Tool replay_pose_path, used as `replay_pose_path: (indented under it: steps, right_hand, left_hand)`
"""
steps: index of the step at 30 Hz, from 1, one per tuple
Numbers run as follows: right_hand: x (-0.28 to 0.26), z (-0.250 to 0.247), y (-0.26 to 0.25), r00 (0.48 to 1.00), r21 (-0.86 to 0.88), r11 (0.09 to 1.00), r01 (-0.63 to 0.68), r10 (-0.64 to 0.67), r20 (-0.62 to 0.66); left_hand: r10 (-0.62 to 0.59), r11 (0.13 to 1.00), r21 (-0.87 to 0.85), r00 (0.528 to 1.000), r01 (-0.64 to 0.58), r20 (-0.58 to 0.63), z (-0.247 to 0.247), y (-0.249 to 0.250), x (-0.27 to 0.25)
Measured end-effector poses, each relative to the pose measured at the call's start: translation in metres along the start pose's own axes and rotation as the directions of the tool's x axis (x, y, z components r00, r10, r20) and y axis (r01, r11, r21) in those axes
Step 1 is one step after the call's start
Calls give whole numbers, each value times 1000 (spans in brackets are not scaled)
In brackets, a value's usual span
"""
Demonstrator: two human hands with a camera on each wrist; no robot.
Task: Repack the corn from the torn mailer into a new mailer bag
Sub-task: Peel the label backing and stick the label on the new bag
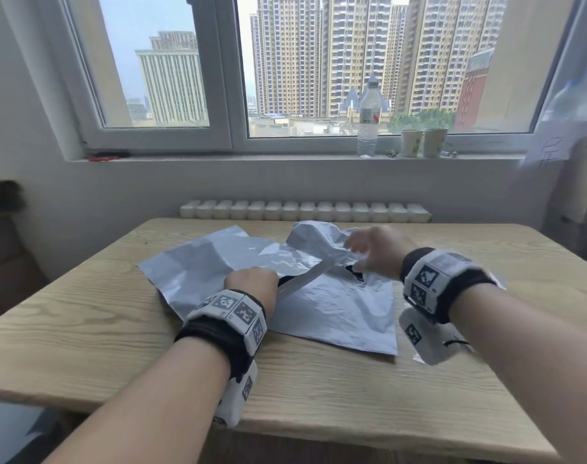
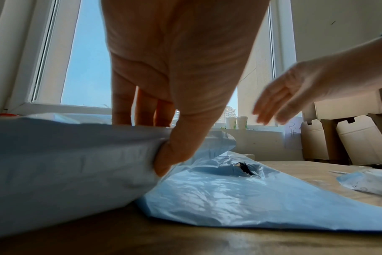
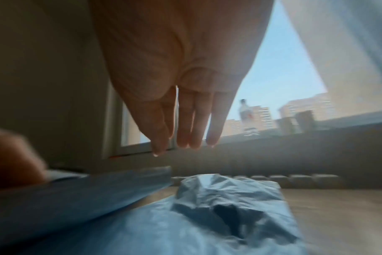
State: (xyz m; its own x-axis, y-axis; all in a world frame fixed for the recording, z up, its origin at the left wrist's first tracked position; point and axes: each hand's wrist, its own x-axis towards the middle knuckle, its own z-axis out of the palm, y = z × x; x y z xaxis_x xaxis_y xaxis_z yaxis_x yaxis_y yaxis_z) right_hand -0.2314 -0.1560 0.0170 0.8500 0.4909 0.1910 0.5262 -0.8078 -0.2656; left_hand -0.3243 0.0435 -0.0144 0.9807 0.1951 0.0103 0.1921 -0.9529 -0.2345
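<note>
Two grey plastic mailers lie on the wooden table [image 1: 84,323]. The smooth new mailer [image 1: 191,262] is on the left; my left hand [image 1: 252,279] pinches its near edge, thumb under and fingers over, as the left wrist view shows for the new mailer [image 2: 65,163]. The crumpled torn mailer [image 1: 335,306] lies to the right, with a dark ragged hole [image 1: 355,274] [image 2: 244,168]. Just above that hole my right hand [image 1: 359,252] [image 3: 183,143] hovers, fingers straight, holding nothing. No corn shows in any view.
A radiator [image 1: 305,211] runs behind the table's far edge. On the windowsill stand a water bottle [image 1: 368,118] and two paper cups [image 1: 420,142]. Folded cardboard boxes [image 2: 349,138] lean at the right. A bit of clear plastic [image 2: 368,181] lies on the table's right side.
</note>
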Motion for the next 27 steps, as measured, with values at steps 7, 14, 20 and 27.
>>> replay_pose_path:
  steps: [7, 14, 20, 27]
  right_hand:
    - [28, 37, -79, 944, -272, 909, 316, -330, -10]
    - [34, 22, -99, 928, -117, 939, 324, -339, -154]
    - [42, -31, -102, 922, 38, 962, 271, -248, -298]
    - [48, -55, -95, 957, 245, 946, 213, -152, -246]
  left_hand:
    - [0, 1000, -10, 992, -1, -129, -28, -34, -11]
    - [-140, 978, -189, 958, 93, -251, -50, -83, -20]
    - [-205, 961, -245, 926, 129, -318, -93, -116, -9]
    - [-270, 922, -354, 916, 157, -297, -102, -140, -5]
